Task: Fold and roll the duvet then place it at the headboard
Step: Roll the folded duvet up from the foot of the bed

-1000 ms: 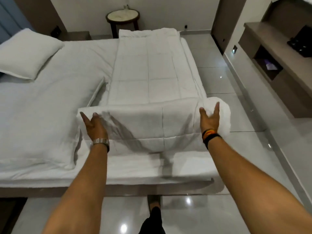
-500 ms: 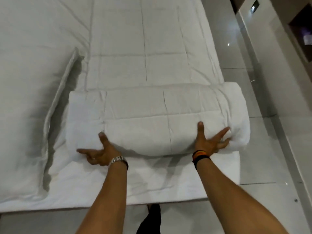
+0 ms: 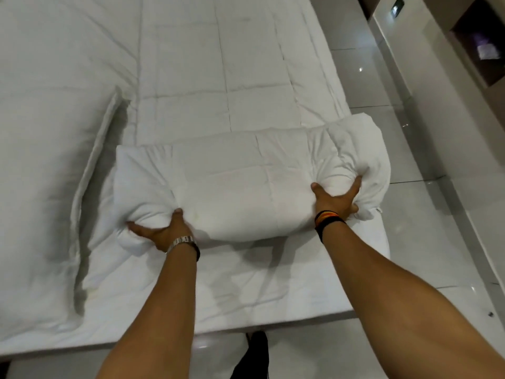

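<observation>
A white quilted duvet (image 3: 232,86) lies folded into a long strip on the right side of the bed. Its near end is rolled into a thick bundle (image 3: 240,184) across the strip. My left hand (image 3: 161,231), with a metal watch at the wrist, grips the roll's left end, fingers and thumb sunk into the fabric. My right hand (image 3: 337,199), with dark and orange wristbands, clasps the roll's right end the same way. The headboard is out of view.
The white bed sheet (image 3: 273,291) shows in front of the roll, up to the mattress edge. A flat pillow or fold (image 3: 54,173) lies at left. Glossy tiled floor (image 3: 437,242) runs along the right, with a wooden shelf unit (image 3: 478,42) beyond.
The roll has grown thicker and moved away from me along the strip. My hands went from flat pushing to squeezing the roll's two ends. The camera has tilted down and closer.
</observation>
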